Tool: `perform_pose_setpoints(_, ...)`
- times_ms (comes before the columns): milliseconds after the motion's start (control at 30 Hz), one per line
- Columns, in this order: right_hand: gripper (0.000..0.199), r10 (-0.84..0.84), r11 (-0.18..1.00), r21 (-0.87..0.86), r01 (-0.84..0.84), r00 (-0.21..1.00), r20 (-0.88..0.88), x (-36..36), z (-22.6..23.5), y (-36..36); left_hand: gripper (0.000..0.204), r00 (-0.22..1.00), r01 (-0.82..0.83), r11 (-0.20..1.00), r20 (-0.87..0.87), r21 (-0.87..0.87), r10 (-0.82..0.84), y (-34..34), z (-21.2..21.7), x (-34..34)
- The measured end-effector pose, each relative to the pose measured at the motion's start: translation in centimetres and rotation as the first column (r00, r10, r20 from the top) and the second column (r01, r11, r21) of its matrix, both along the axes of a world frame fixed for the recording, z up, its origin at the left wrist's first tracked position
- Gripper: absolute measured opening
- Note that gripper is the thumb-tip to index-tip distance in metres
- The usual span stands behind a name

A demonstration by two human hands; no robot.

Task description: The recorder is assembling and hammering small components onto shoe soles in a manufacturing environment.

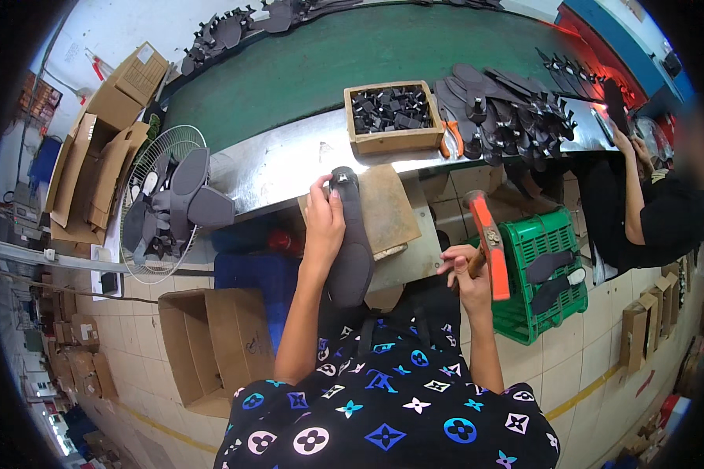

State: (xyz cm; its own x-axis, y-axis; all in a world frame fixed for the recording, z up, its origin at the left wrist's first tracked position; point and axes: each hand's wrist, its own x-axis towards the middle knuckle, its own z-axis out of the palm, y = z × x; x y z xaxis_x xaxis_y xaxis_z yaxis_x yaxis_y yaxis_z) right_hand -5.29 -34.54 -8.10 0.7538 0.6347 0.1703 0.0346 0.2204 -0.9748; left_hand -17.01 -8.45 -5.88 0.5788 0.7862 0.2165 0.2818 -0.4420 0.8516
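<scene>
My left hand is closed around the upper edge of a dark grey sandal sole, which hangs lengthwise in front of me. A small pale or shiny spot shows at its far end, near my fingertips. In my right hand is a hammer with an orange head, raised to the right of the sole and apart from it. Behind the sole lies a worn tan block, partly covered by it, on a metal surface. The hammer's handle is mostly hidden by my fingers.
A wooden box of small black pieces stands on the metal bench edge, beside orange-handled pliers and piled soles. A wire basket of soles is at left, a green crate at right. A co-worker sits far right.
</scene>
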Motion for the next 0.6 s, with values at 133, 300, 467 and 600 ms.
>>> perform_pose_setpoints(133, 0.03, -0.005, 1.0, 0.001, 0.005, 1.0, 0.027, -0.1, -0.9, 0.4, 0.035, 0.995, -0.022, 0.999, 0.094, 0.043, 0.018, -2.2, 0.2, -0.5)
perform_pose_setpoints(300, 0.034, -0.096, 0.995, 0.048, 0.092, 0.992, 0.083, -0.2, 0.7, 0.0, 0.05, 0.927, -0.22, 0.934, -0.237, 0.283, 0.29, -4.7, 1.3, -0.8)
perform_pose_setpoints(467, 0.019, -0.165, 0.983, 0.104, 0.154, 0.981, 0.104, 0.5, 1.8, -1.6, 0.054, 0.959, -0.14, 0.87, -0.156, 0.473, 0.239, -2.9, 1.4, 0.8)
perform_pose_setpoints(600, 0.011, -0.174, 0.976, 0.146, 0.162, 0.982, 0.073, 1.3, 3.6, -3.3, 0.031, 0.993, 0.063, 0.913, 0.065, 0.404, -0.097, 1.7, 5.7, 6.3)
